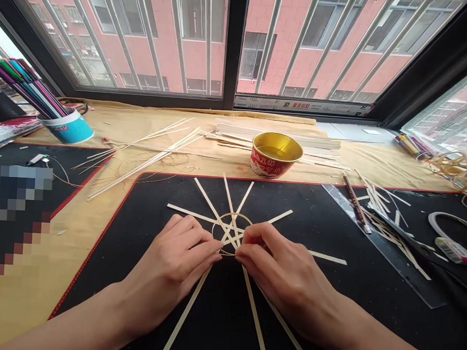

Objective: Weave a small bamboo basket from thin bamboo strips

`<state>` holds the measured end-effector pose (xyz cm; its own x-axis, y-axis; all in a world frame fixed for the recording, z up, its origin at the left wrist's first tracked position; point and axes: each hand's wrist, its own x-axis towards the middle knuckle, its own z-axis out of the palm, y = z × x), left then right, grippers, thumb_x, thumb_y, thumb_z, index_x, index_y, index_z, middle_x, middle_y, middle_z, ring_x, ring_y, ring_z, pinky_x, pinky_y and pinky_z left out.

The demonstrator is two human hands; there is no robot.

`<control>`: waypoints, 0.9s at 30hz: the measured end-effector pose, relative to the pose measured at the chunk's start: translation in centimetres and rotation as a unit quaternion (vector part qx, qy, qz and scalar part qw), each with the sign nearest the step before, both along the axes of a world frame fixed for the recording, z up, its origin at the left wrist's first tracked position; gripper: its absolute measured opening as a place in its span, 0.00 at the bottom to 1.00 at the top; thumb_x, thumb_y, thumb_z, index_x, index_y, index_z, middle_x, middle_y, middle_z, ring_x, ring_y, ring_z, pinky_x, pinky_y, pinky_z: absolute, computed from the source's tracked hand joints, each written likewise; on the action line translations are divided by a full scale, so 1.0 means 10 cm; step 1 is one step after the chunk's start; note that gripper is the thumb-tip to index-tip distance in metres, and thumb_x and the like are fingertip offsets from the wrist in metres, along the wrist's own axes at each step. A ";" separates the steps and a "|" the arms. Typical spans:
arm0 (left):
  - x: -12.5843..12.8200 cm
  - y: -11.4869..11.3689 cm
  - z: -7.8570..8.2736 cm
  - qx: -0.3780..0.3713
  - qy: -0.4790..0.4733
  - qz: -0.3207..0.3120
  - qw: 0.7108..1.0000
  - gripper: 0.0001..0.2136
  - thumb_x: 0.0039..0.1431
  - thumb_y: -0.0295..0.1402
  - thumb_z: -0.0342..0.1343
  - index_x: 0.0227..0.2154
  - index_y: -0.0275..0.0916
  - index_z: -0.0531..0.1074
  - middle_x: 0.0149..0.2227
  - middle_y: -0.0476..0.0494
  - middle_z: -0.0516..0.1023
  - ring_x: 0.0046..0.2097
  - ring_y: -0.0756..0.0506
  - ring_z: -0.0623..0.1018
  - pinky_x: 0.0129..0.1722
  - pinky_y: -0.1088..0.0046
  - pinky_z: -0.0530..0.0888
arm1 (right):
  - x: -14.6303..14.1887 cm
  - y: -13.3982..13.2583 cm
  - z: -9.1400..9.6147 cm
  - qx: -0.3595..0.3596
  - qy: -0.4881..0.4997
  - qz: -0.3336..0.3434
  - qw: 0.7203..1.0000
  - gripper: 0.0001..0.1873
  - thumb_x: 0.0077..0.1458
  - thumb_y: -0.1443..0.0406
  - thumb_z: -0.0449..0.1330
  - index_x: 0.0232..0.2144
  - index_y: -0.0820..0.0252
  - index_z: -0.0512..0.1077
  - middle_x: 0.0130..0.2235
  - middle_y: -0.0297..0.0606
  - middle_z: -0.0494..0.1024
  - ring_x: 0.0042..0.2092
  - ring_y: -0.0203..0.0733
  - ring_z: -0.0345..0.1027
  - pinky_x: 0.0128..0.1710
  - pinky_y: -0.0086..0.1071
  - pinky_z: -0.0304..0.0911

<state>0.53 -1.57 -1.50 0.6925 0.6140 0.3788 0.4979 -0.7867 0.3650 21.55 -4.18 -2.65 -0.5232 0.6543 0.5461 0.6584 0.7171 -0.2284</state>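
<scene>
Pinching strips (255, 317) at hoop (233, 213), left hand (185, 250) and right hand (276, 261); strips likely light, springy, splittable: hold where crossed.

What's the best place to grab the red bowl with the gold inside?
I'd grip the red bowl around its outer wall, just under the rim, coming from the near side. It stands upright and widens toward the top, so the flare should help stop slipping. Pale flat strips lie behind it, making that side more awkward.

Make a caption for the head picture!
Left hand and right hand hold a thin hoop with crossed pale strips over a black mat.
</scene>
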 end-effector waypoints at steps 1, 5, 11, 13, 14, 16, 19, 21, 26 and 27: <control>0.00 0.00 0.00 0.002 0.001 0.002 1.000 0.06 0.62 0.25 0.52 0.40 0.38 0.72 0.31 0.49 0.75 0.35 0.48 0.66 0.36 0.69 0.60 | 0.00 0.00 0.00 0.003 -0.002 -0.001 1.000 0.08 0.61 0.73 0.51 0.33 0.66 0.70 0.34 0.39 0.68 0.29 0.32 0.59 0.26 0.24 0.54; 0.00 -0.01 0.02 0.018 -0.009 0.008 1.000 0.08 0.62 0.25 0.53 0.43 0.39 0.70 0.29 0.52 0.74 0.35 0.49 0.66 0.36 0.69 0.60 | 0.01 -0.03 0.04 0.011 -0.011 -0.015 1.000 0.08 0.60 0.73 0.52 0.34 0.65 0.70 0.35 0.40 0.69 0.31 0.33 0.60 0.26 0.25 0.53; 0.00 -0.01 0.04 0.023 -0.037 0.014 0.999 0.06 0.60 0.24 0.54 0.38 0.39 0.72 0.28 0.53 0.73 0.34 0.50 0.67 0.36 0.70 0.63 | 0.00 -0.05 0.10 0.020 -0.039 -0.023 0.999 0.13 0.62 0.74 0.48 0.34 0.64 0.72 0.32 0.38 0.72 0.32 0.37 0.61 0.28 0.28 0.53; 0.01 -0.02 0.04 0.025 -0.043 0.014 0.999 0.05 0.60 0.24 0.54 0.37 0.38 0.72 0.27 0.53 0.73 0.33 0.50 0.68 0.35 0.72 0.65 | -0.01 -0.05 0.11 0.023 -0.048 -0.023 0.998 0.14 0.62 0.73 0.48 0.35 0.64 0.73 0.33 0.39 0.72 0.33 0.37 0.62 0.29 0.29 0.54; 0.01 -0.02 0.05 0.027 -0.048 0.011 0.998 0.04 0.60 0.24 0.54 0.36 0.38 0.72 0.27 0.53 0.73 0.32 0.50 0.68 0.34 0.72 0.65 | -0.01 -0.05 0.11 0.025 -0.052 -0.023 0.998 0.14 0.62 0.73 0.48 0.35 0.64 0.73 0.33 0.39 0.72 0.33 0.38 0.62 0.29 0.29 0.54; 0.02 -0.03 0.05 0.028 -0.054 0.005 0.998 0.04 0.61 0.24 0.54 0.34 0.37 0.73 0.26 0.52 0.74 0.31 0.51 0.68 0.32 0.74 0.66 | -0.01 -0.06 0.11 0.031 -0.063 -0.022 0.997 0.14 0.62 0.72 0.48 0.37 0.63 0.73 0.34 0.39 0.73 0.33 0.38 0.62 0.28 0.29 0.53; 0.03 -0.04 0.07 0.024 -0.054 0.000 0.998 0.05 0.61 0.24 0.53 0.34 0.36 0.74 0.25 0.52 0.74 0.29 0.51 0.69 0.31 0.75 0.67 | -0.01 -0.06 0.11 0.039 -0.077 -0.013 0.996 0.15 0.63 0.73 0.47 0.38 0.64 0.74 0.34 0.40 0.72 0.33 0.39 0.62 0.27 0.29 0.52; 0.03 -0.05 0.08 0.018 -0.049 -0.002 0.999 0.06 0.61 0.24 0.53 0.34 0.36 0.74 0.26 0.51 0.74 0.30 0.51 0.69 0.31 0.74 0.67 | 0.00 -0.05 0.11 0.044 -0.081 -0.007 0.996 0.16 0.62 0.73 0.46 0.37 0.64 0.74 0.34 0.40 0.72 0.33 0.39 0.62 0.26 0.29 0.52; 0.02 -0.05 0.07 0.007 -0.045 -0.007 0.999 0.06 0.61 0.23 0.52 0.35 0.35 0.74 0.26 0.49 0.75 0.30 0.50 0.69 0.30 0.73 0.67 | 0.00 -0.03 0.09 0.048 -0.081 -0.011 0.995 0.12 0.62 0.72 0.49 0.35 0.64 0.73 0.34 0.39 0.72 0.32 0.38 0.62 0.25 0.29 0.50; 0.02 -0.04 0.06 0.003 -0.047 -0.008 0.999 0.06 0.61 0.23 0.52 0.35 0.35 0.74 0.27 0.49 0.75 0.30 0.50 0.69 0.30 0.74 0.67 | 0.00 -0.03 0.08 0.046 -0.080 -0.012 0.996 0.11 0.62 0.72 0.50 0.35 0.63 0.73 0.34 0.38 0.72 0.32 0.38 0.62 0.25 0.29 0.50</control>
